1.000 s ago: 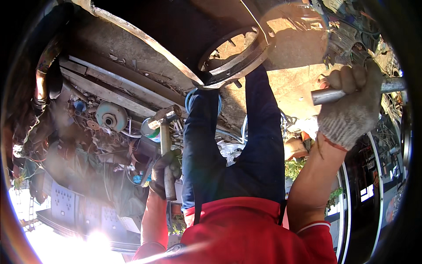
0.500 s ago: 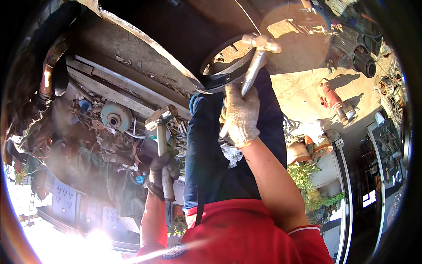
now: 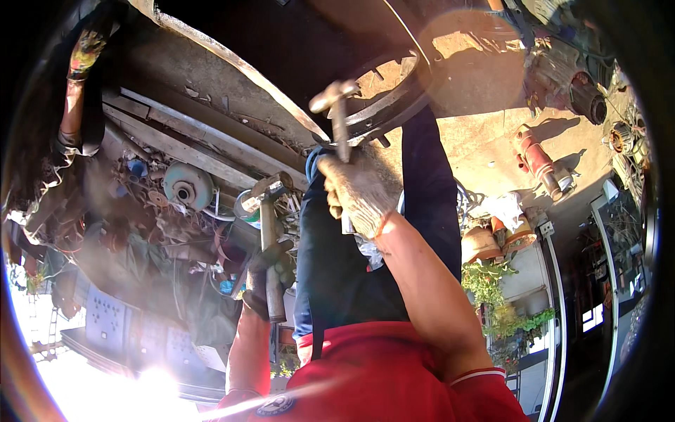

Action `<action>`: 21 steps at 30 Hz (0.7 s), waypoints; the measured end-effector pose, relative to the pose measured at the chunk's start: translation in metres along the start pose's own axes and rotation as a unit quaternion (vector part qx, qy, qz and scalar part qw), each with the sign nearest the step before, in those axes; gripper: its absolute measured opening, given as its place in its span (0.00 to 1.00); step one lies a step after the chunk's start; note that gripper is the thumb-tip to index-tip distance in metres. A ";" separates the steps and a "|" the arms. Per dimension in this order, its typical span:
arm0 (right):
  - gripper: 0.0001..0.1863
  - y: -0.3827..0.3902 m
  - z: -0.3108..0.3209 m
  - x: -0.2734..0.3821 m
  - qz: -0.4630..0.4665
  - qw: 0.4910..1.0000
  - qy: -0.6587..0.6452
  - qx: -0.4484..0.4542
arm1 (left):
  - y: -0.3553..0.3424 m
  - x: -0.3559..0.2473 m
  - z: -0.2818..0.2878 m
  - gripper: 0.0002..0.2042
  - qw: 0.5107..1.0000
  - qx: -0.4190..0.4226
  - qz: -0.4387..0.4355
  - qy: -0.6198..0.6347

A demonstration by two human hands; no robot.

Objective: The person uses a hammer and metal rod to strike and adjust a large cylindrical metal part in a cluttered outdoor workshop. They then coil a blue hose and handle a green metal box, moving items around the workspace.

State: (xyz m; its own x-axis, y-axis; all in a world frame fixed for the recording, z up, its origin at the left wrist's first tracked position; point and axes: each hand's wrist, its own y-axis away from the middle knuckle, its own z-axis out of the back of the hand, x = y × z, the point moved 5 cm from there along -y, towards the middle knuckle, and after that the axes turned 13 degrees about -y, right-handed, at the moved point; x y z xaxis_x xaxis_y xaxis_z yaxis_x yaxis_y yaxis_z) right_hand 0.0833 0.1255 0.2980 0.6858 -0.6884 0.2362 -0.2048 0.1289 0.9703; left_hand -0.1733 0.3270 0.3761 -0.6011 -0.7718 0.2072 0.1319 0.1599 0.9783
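My right hand [image 3: 360, 195], in a pale knitted work glove, is closed around the handle of a hammer [image 3: 341, 130]. Its head, slightly blurred, overlaps the left side of a dark metal ring with a toothed edge [image 3: 394, 105]; I cannot tell whether they touch. The ring sits at the end of a large dark metal body [image 3: 281, 42], just beyond my knees. Down at the left, my left hand [image 3: 267, 276], in a dark glove, grips a second hammer [image 3: 271, 239]. That hammer stands upright with its head at the top, apart from the ring.
A person's arm in a patterned glove [image 3: 86, 55] reaches in at the upper left. Long metal beams [image 3: 190, 141] lie on the left beside a round greenish casting [image 3: 187, 186] and scrap. On the right are a reddish cylindrical part [image 3: 536, 160], a motor [image 3: 585, 98] and pots [image 3: 481, 245].
My right hand has swung its hammer left and toward me, from over the ring's right side to its left side. My left hand and its hammer have barely moved.
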 end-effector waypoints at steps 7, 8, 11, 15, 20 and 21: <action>0.13 -0.005 0.037 0.086 0.098 0.923 0.373 0.016 | 0.008 -0.006 -0.010 0.19 0.993 -0.045 -0.049 -0.093; 0.13 -0.006 0.042 0.104 0.135 0.915 0.380 -0.017 | 0.008 -0.008 -0.013 0.19 0.995 -0.037 -0.047 -0.078; 0.15 -0.034 0.059 0.154 0.191 0.897 0.398 -0.027 | 0.002 -0.001 -0.019 0.19 0.996 -0.052 -0.022 -0.062; 0.18 -0.094 0.087 0.181 0.148 0.864 0.482 -0.006 | 0.012 0.005 -0.042 0.23 0.976 -0.106 0.008 -0.192; 0.13 -0.199 0.111 0.192 0.065 0.798 0.597 0.046 | 0.013 0.027 -0.076 0.25 0.975 -0.147 0.035 -0.163; 0.16 -0.215 0.111 0.197 0.052 0.762 0.643 0.055 | 0.006 0.033 -0.082 0.24 0.978 -0.141 0.033 -0.152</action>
State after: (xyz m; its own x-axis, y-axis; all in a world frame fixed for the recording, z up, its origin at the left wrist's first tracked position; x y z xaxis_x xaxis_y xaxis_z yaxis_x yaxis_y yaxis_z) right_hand 0.1850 -0.1165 0.1296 0.7642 0.6000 0.2366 -0.3132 0.0247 0.9493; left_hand -0.1276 0.2515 0.3887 -0.7850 -0.5404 0.3029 0.3640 -0.0067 0.9314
